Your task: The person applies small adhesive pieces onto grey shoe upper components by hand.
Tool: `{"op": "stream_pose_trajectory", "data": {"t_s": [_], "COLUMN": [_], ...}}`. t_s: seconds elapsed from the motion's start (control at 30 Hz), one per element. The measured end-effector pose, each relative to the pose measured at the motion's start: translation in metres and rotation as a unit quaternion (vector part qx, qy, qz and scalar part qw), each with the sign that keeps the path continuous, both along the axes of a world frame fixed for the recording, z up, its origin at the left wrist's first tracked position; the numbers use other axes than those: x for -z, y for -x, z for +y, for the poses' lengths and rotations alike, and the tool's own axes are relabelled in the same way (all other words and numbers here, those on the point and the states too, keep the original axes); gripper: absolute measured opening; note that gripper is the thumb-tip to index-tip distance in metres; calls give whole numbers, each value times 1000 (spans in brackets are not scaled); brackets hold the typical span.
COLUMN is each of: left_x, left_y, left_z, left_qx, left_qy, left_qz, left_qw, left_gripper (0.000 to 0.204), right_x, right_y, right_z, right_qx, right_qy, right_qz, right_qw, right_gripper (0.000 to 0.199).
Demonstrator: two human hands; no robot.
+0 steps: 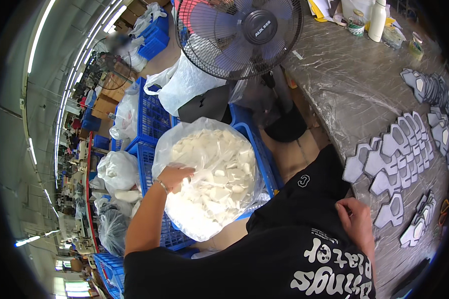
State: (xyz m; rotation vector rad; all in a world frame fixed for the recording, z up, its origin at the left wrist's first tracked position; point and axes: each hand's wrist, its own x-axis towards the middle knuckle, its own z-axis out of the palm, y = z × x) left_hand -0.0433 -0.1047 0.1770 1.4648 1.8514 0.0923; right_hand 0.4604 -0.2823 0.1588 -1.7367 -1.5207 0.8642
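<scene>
A clear plastic bag (pixel 159 152) full of small off-white flat pieces (pixel 227 182) sits in a blue crate (pixel 264 164) in front of me. My left hand (pixel 174 178) reaches over the bag's left side, fingers together on the plastic film, which they seem to grip; the fingertips are partly hard to make out. By the table's near edge, beside my dark trousers, my right hand (pixel 355 219) is loosely curled, and no object shows in it. Rows of overlapping grey, angular cut-out pieces (pixel 399 149) lie on the table (pixel 329 94) to the right of that hand.
A black fan (pixel 239 37) stands beyond the bag. More blue crates (pixel 152 117) and white plastic bags (pixel 117 172) crowd the left side. A white bottle (pixel 377 21) and jars (pixel 356 24) stand at the table's far end. Orange-handled scissors (pixel 443 212) lie at the right.
</scene>
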Motion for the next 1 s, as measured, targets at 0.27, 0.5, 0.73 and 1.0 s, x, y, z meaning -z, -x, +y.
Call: {"op": "stream_pose_trajectory", "data": {"t_s": [0.27,0.5,0.73,1.0], "left_x": [-43,-14,12,19], "left_y": [-169,-368,-468,-522], "left_z": [-31,-32,-70,-102], "left_qx": [-28,306,463,729], "left_qy": [235,271,123,-324], "left_qz": [-487,-445,-440,-379], "left_qw": [841,797,760,469], "left_gripper": [29,22,18,26], "right_x": [-25,-27,-17,4], "right_y": [6,-14,-25,-19], "right_z": [15,-11,-86,-100], "right_qx": [-56,189,443,573], "right_qy": [-17,-25,-126,-114], "right_qz": [151,416,340,311], "right_qw": [987,889,820,749], "right_gripper": [26,23,20,27]}}
